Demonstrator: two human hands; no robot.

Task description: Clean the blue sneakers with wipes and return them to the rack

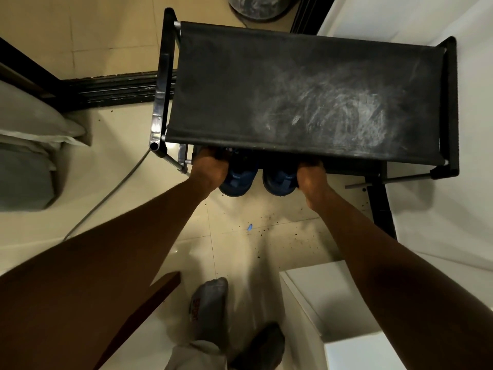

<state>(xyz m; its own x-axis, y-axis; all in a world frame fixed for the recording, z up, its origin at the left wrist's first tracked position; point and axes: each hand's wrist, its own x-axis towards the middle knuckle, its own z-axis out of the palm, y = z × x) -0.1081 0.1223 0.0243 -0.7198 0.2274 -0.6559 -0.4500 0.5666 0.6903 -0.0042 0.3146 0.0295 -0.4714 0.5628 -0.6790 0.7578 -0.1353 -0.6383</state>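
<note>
Two blue sneakers sit side by side just under the front edge of the black shoe rack, heels sticking out toward me. My left hand grips the left sneaker from its outer side. My right hand grips the right sneaker from its outer side. The fingertips and the sneakers' front halves are hidden beneath the rack's dusty top shelf. No wipes are in view.
A grey cable runs across the tiled floor on the left. Dirt specks and a small blue scrap lie on the floor in front of the rack. A white box stands at lower right. My socked feet are below.
</note>
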